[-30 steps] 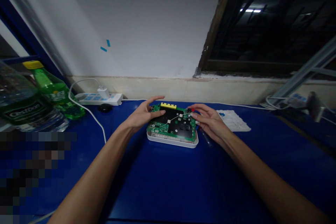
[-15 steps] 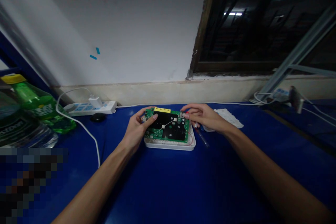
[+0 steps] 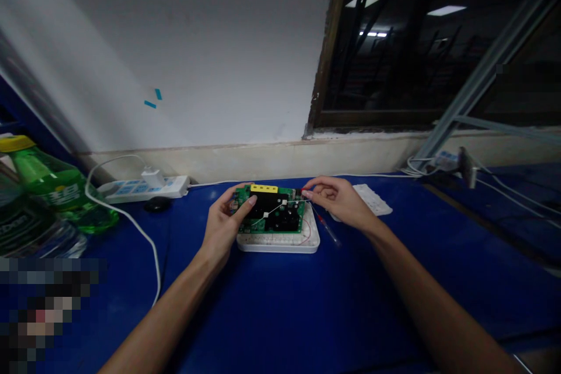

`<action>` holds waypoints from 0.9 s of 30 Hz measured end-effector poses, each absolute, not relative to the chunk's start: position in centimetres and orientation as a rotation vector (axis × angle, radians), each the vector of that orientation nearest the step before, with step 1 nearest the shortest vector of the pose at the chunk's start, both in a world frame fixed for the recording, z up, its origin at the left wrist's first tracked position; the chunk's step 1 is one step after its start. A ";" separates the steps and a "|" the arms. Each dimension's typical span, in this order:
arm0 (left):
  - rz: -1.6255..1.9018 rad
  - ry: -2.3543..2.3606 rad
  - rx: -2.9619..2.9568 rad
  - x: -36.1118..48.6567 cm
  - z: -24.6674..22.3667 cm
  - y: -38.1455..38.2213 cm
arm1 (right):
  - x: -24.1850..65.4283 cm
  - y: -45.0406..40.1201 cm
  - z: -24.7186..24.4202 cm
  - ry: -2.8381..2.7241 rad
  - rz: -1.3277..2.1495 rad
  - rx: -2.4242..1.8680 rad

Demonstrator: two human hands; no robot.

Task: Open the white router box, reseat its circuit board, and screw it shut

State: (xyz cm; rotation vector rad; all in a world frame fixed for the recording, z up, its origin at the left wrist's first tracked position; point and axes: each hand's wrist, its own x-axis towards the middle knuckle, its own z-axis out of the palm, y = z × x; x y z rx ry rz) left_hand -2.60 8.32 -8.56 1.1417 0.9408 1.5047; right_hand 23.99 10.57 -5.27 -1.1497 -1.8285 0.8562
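A green circuit board (image 3: pixel 272 208) with a black panel and a yellow connector (image 3: pixel 263 189) rests on a white plastic case (image 3: pixel 278 243). My left hand (image 3: pixel 224 223) grips the board's left edge, with the thumb lying on top. My right hand (image 3: pixel 336 198) reaches in from the right, and its thumb and fingertips pinch at the board's upper right corner. A thin white wire (image 3: pixel 276 210) with small white tabs crosses the board and runs up into that pinch. The fingers hide its far end.
A thin red-marked probe or pen (image 3: pixel 326 229) lies right of the case, beside a white sheet (image 3: pixel 371 199). At left stand a green bottle (image 3: pixel 48 190), a water bottle (image 3: pixel 26 234), a power strip (image 3: pixel 142 188) with a white cable, and a small black object (image 3: pixel 158 204).
The whole scene has drifted left and looks smaller as my head moved. My left hand has shifted its hold down the board's left edge. My right hand stays at the upper right corner.
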 end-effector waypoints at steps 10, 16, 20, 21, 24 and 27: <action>1.532 0.986 1.184 -2.4 -8.0 8.1 | 23.2 10.4 -6.8 -1.682 0.857 -1.128; 1.540 0.997 1.169 -2.4 -8.0 7.9 | 22.7 10.2 -7.1 -1.698 0.955 -1.154; 1.522 0.988 1.156 -2.1 -8.1 7.7 | 22.6 10.0 -7.0 -1.699 0.982 -1.156; 1.515 0.989 1.155 -2.0 -8.2 7.7 | 22.6 10.0 -7.0 -1.709 0.978 -1.160; 1.490 1.003 1.154 -1.8 -8.3 7.6 | 22.6 9.9 -6.9 -1.748 0.960 -1.164; 1.474 0.998 1.143 -1.8 -8.4 7.6 | 22.8 9.9 -6.9 -1.781 0.951 -1.167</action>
